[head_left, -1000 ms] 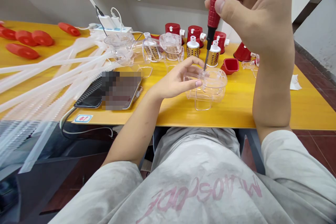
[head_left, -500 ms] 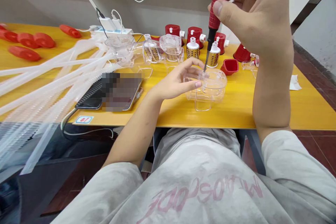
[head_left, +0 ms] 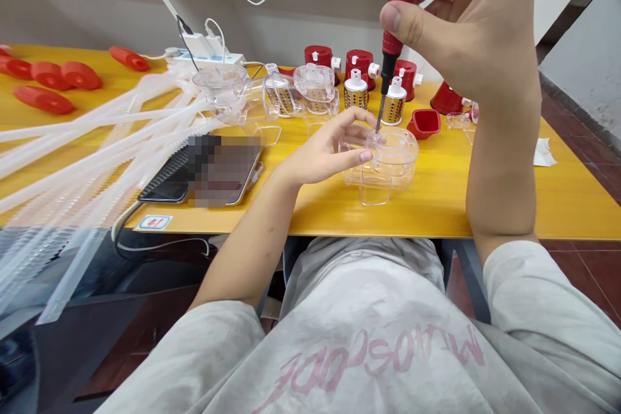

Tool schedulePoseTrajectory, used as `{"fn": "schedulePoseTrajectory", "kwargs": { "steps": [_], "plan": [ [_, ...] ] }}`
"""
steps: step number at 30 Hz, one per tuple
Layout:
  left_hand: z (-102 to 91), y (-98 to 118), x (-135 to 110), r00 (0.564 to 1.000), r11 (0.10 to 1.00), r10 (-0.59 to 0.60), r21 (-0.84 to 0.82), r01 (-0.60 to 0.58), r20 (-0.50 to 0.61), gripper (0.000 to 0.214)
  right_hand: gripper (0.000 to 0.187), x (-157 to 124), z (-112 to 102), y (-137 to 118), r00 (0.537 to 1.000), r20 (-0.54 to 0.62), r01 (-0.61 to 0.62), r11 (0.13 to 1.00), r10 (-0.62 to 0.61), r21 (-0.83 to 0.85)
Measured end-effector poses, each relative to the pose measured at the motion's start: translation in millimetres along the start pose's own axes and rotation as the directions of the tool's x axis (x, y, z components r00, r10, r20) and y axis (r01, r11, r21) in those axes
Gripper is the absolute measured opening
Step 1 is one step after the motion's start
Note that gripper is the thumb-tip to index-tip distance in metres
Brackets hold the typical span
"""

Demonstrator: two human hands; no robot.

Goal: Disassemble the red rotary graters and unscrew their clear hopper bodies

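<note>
My right hand [head_left: 460, 19] is closed around a red-handled screwdriver [head_left: 395, 13], held upright with its thin tip down on the left rim of a clear plastic housing [head_left: 388, 165]. That housing sits on the yellow table [head_left: 557, 200] near its front edge. My left hand [head_left: 327, 149] grips the housing's left side, thumb and fingers curled around it just below the screwdriver tip.
Behind the housing stand red caps [head_left: 361, 61], metal drums with white tops [head_left: 356, 90], a red cup [head_left: 425, 121] and more clear housings [head_left: 315, 87]. Long translucent plastic strips [head_left: 87, 149] fan across the left. A phone [head_left: 213, 168] lies beside them; a power strip [head_left: 204, 52] sits at the back.
My right thumb has shifted a little along the screwdriver handle, as the handle turns between the fingers. The left hand and the housing stay where they were.
</note>
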State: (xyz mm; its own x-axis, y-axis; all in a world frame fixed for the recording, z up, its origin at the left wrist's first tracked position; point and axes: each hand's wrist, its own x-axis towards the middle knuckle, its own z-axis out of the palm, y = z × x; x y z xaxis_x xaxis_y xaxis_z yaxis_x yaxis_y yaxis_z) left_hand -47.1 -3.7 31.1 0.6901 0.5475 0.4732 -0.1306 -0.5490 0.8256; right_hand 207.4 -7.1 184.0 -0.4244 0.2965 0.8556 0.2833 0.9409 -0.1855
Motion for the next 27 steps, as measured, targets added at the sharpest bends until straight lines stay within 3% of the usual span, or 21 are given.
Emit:
{"fn": "schedulePoseTrajectory", "kwargs": {
  "steps": [3,7,12,16,22,27],
  "plan": [
    [-0.7,-1,0,1.000,1.000,-0.002,0.003,0.002,0.000,0.055,0.041,-1,0,-7,0.999,0.026,-0.022,0.999,0.021,0.042],
    [-1.3,-2,0,1.000,1.000,-0.004,0.020,0.004,0.000,0.057,0.052,-3,2,-20,0.985,-0.014,-0.166,0.977,0.170,0.136],
    [-0.7,-1,0,1.000,1.000,-0.006,0.015,0.006,-0.004,0.056,0.035,-2,2,-10,0.997,0.017,-0.073,0.992,0.072,0.100],
    [-0.4,-1,0,1.000,1.000,-0.010,0.011,0.010,-0.003,0.056,0.037,-1,1,-5,0.998,0.014,-0.057,0.997,0.056,0.052],
    [-1.3,-3,0,1.000,1.000,0.001,0.009,-0.001,0.001,0.056,0.056,-3,4,-20,0.987,-0.012,-0.158,0.973,0.162,0.169],
    [-1.3,-2,0,1.000,1.000,-0.009,0.015,0.009,0.000,0.056,0.029,0,2,-18,0.993,0.028,-0.120,0.987,0.118,0.106]
  ]
}}
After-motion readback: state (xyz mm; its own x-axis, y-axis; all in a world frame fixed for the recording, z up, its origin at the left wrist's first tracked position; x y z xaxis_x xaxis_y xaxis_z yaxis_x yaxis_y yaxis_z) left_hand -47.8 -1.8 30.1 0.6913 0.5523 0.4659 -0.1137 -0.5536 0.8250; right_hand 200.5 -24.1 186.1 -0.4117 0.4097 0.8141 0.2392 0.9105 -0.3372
